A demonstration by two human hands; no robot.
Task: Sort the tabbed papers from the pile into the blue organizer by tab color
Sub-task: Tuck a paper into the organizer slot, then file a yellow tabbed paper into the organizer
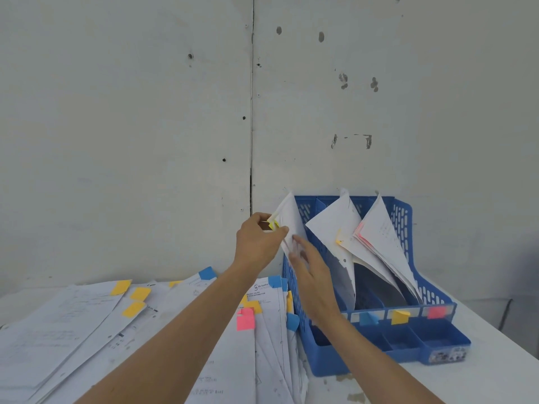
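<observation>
My left hand (258,239) pinches a white paper (288,220) at its yellow tab (273,225), holding it upright over the left end of the blue organizer (408,339). My right hand (309,275) touches the same sheet lower down, fingers spread. The organizer's slots carry blue (367,318), yellow (399,316) and pink (436,312) labels on the front. Papers with a yellow tab (332,225) and pink tabs (379,237) stand in its middle and right slots. The pile of tabbed papers (116,330) lies to the left on the table.
A grey wall (145,112) rises right behind the table and the organizer. The table's right edge (501,336) runs diagonally past the organizer. Small front trays of the organizer hold clips (446,356).
</observation>
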